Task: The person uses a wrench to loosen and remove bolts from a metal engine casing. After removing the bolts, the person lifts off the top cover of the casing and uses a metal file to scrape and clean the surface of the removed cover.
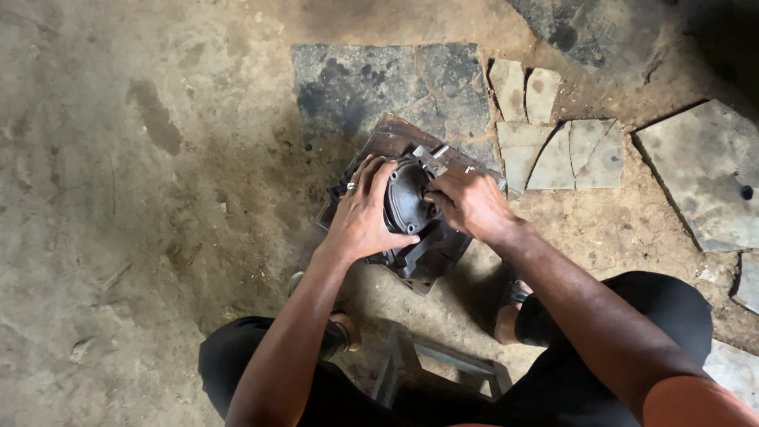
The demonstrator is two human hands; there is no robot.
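Note:
A dark, greasy round metal machine part (pixel 409 207) with a circular cover rests on a rusty flat metal plate (pixel 387 136) on the dirt floor. My left hand (pixel 360 217), wearing a ring, is laid over the left side of the part and grips it. My right hand (pixel 468 202) is closed at the part's right edge, fingertips pinched on something small that I cannot make out.
Cracked stone slabs (pixel 553 142) and a dark stone patch (pixel 379 83) lie beyond the plate. A larger slab (pixel 708 170) is at the right. A small metal stool frame (pixel 427 368) stands between my knees. My sandalled feet are on either side.

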